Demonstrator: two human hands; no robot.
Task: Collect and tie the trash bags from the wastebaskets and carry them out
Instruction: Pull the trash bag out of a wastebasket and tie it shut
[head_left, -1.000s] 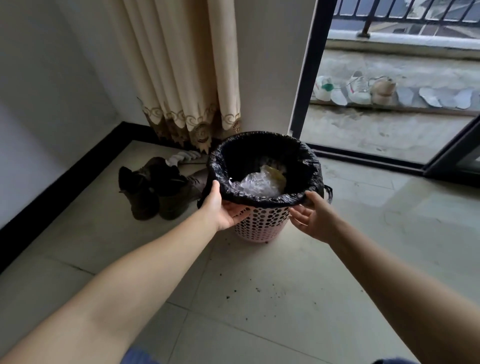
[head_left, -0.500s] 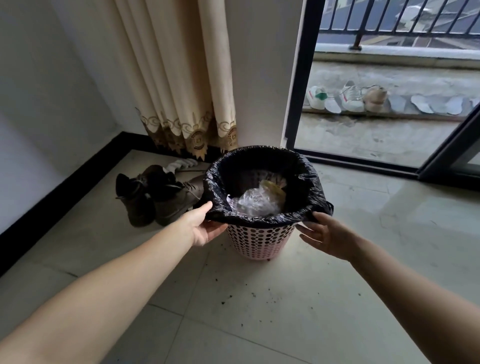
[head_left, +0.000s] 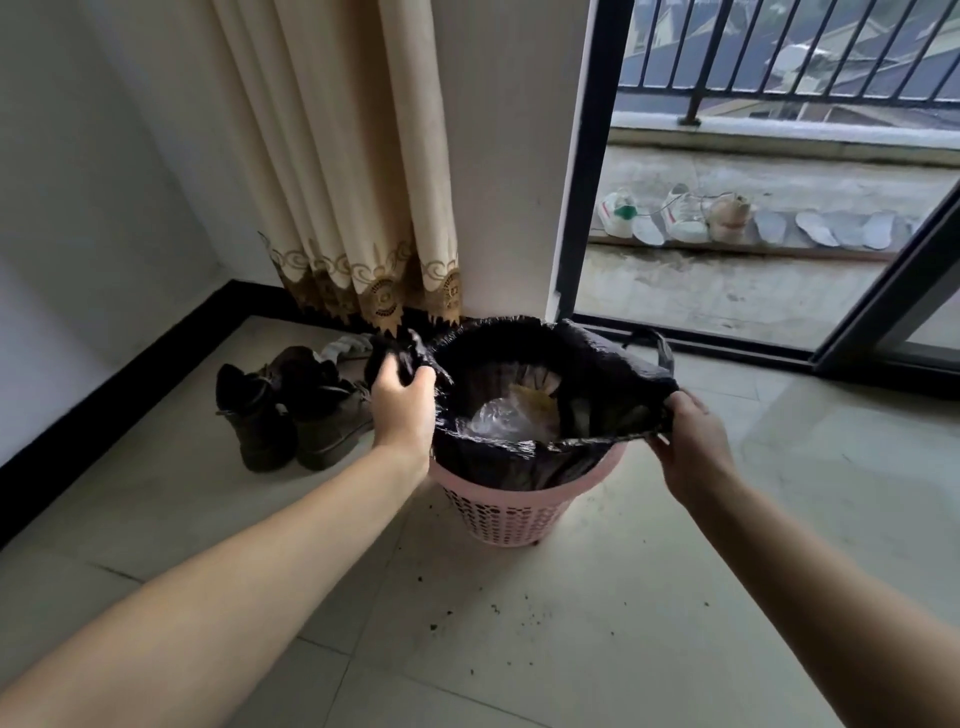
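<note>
A pink perforated wastebasket (head_left: 511, 512) stands on the tiled floor, lined with a black trash bag (head_left: 592, 364). The bag's rim is lifted off the basket's near edge, so the pink rim shows. Clear plastic and yellowish waste (head_left: 511, 413) lie inside the bag. My left hand (head_left: 402, 402) grips the bag's left edge, bunched in its fingers. My right hand (head_left: 688, 439) pinches the bag's right edge and holds it stretched outward. A bag handle loop (head_left: 657, 348) sticks up at the far right side.
Dark boots (head_left: 291, 405) lie on the floor left of the basket. A cream curtain (head_left: 343, 171) hangs behind it. The open sliding door (head_left: 587, 156) leads to a balcony with shoes (head_left: 680, 215) in a row. Dirt specks (head_left: 498, 613) dot the tiles.
Both hands have closed on the bag's edges and pulled them up off the basket's rim. The pink rim, covered before, now shows at the front. The view has moved closer.
</note>
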